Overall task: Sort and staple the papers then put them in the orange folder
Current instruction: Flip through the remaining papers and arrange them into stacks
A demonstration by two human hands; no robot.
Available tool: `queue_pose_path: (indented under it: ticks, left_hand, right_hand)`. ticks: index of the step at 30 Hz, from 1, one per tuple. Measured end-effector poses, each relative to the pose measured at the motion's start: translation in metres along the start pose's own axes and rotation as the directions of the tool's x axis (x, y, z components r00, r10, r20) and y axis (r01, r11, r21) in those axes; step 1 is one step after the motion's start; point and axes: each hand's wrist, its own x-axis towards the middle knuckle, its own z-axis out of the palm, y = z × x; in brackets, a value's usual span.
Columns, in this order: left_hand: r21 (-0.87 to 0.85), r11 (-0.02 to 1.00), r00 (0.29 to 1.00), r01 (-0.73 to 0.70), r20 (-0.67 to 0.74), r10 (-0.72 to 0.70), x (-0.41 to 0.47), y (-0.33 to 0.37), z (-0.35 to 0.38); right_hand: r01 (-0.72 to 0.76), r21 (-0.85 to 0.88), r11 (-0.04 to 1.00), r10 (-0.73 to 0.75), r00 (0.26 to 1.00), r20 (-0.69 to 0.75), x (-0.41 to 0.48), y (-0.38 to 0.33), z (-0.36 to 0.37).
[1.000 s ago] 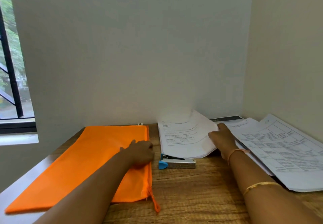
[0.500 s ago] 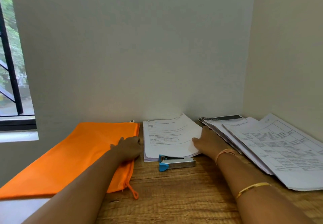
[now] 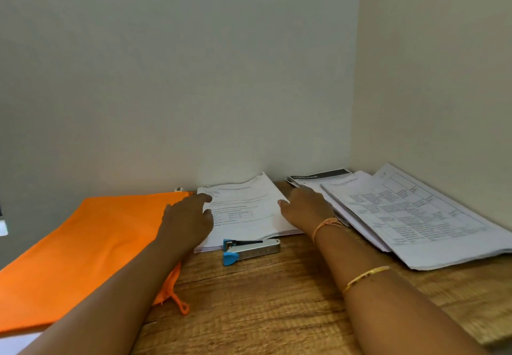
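A stack of printed papers (image 3: 246,210) lies flat against the back wall in the middle of the wooden desk. My left hand (image 3: 188,219) rests on its left edge with fingers spread, partly over the orange folder (image 3: 91,246), which lies flat to the left. My right hand (image 3: 304,207) lies on the stack's right edge, fingers extended. A silver stapler with a blue end (image 3: 250,247) lies in front of the stack, touched by neither hand.
A second, fanned pile of printed sheets (image 3: 410,216) covers the right side of the desk (image 3: 277,299) up to the side wall. The folder's orange zip pull (image 3: 181,306) hangs onto the wood. Walls close the back and right.
The paper stack slid left and settled flat beside the folder. My left hand moved off the folder onto the stack's left edge. My right hand followed the stack leftward.
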Motion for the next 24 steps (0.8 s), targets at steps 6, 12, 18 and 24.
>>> queue_pose_path:
  ticks: [6, 12, 18, 24]
  left_hand:
    - [-0.084, 0.986, 0.979, -0.144, -0.16, 0.13, -0.013, 0.02, -0.006]
    - [-0.112, 0.982, 0.949, -0.151, -0.293, 0.112, -0.013, 0.018, -0.013]
    - [-0.148, 0.98, 0.951, -0.136, -0.295, 0.087, -0.013, 0.011, -0.013]
    - [-0.31, 0.906, 0.956, -0.289, -0.041, 0.291, -0.017, 0.021, -0.02]
  right_hand:
    - [-0.127, 0.022, 0.992, 0.129, 0.97, -0.205, 0.0, 0.018, -0.017]
    - [-0.266, -0.26, 0.928, 0.265, 0.963, -0.04, 0.002, 0.064, -0.039]
    - [-0.252, -0.299, 0.921, 0.314, 0.932, 0.181, 0.003, 0.109, -0.043]
    - [-0.17, -0.28, 0.945, 0.207, 0.972, 0.107, -0.004, 0.111, -0.04]
